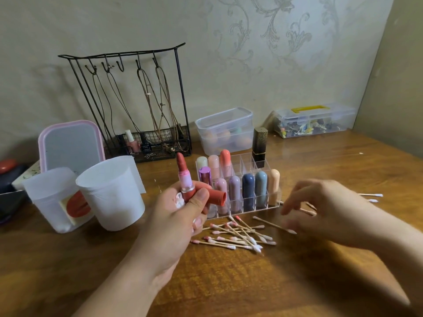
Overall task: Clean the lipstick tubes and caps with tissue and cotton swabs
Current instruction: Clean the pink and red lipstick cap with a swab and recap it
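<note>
- Here, my left hand [180,216] grips the open lipstick [185,177] upright, its long axis vertical, red tip pointing up toward the wall.
- Its red cap [216,196] lies sideways in the same fingers, open mouth pointing right.
- My right hand [320,205] hovers blurred, fingers loosely spread, over one cotton swab [273,224] on the tabletop [229,282]; I cannot tell whether they touch.
- Used swabs [238,236] lie heaped before the clear organizer [242,197].

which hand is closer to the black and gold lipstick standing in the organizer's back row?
Right, narrowly. The right hand hovers just right of the clear organizer, below the black and gold lipstick. The left hand grips an open red lipstick at the organizer's far left.
</note>
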The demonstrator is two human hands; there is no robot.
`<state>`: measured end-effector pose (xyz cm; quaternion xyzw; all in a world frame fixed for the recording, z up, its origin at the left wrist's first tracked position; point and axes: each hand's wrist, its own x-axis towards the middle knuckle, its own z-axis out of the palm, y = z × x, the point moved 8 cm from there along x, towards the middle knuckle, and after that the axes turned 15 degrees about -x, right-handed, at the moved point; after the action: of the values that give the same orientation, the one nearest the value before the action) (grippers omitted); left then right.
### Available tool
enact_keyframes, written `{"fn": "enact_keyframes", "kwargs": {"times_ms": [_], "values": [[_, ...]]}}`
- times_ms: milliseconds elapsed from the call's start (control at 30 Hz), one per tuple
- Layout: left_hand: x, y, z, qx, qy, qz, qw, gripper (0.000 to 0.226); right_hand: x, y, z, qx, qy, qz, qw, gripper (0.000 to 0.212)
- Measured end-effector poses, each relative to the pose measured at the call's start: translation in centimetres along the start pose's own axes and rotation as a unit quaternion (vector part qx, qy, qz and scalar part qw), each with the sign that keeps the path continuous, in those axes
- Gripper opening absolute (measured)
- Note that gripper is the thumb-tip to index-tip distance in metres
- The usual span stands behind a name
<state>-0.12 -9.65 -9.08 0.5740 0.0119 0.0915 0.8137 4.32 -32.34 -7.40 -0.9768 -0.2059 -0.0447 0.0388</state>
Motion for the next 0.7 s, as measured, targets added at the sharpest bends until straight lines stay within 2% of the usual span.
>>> {"fn": "enact_keyframes", "kwargs": {"times_ms": [100, 233, 333, 467, 600, 700], "values": [[0.0, -0.1, 0.1, -0.007, -0.003, -0.003, 1.000, 0.019, 0.3, -1.8, 1.4, -0.087, -0.005, -0.017, 0.996, 0.015], [-0.1, -0.3, 0.2, -0.015, -0.005, -0.013, 1.000, 0.015, 0.2, -2.5, 1.5, -0.100, 0.049, -0.018, 0.994, 0.008], [-0.1, -0.2, 0.3, -0.028, -0.004, -0.019, 0.999, 0.011, -0.3, -2.2, 0.2, -0.041, 0.099, -0.013, 0.994, 0.013], [-0.4, -0.6, 0.9, -0.021, -0.015, -0.034, 0.999, 0.010, -1.0, -4.0, -0.7, 0.105, 0.140, -0.079, 0.981, 0.013], [-0.7, -0.6, 1.4, -0.006, -0.023, -0.025, 0.999, 0.010, -1.6, -5.2, -0.8, 0.091, 0.173, -0.118, 0.974, 0.003], [-0.7, -0.6, 1.5, -0.007, -0.020, -0.024, 0.999, 0.010, -1.8, -5.2, -1.3, 0.083, 0.192, -0.120, 0.971, 0.007]]}}
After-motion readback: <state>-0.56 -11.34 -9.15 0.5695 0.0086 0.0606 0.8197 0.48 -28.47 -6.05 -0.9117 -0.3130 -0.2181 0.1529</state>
